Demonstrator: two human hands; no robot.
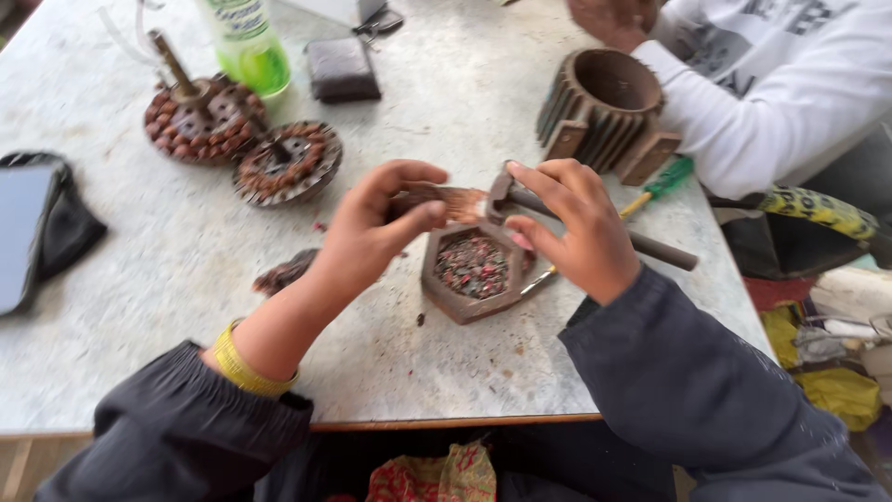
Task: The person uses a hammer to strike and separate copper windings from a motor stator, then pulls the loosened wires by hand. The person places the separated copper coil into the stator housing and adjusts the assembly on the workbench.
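Two dark sleeves are seen nearest, reaching over the pale tabletop (pixel 139 270). The left hand (pixel 372 228) is closed in a pinch on a copper wire bundle (pixel 444 202); the right hand (pixel 571 228) is clenched on a hammer (pixel 595 223) whose head meets that bundle. Both are held just above a hexagonal tray (pixel 472 271) of scraps. The bundle is judged light, bendable and frayed, best gripped near its end; its long axis runs left-right, the loose end pointing right. The hammer is judged heavy and rigid.
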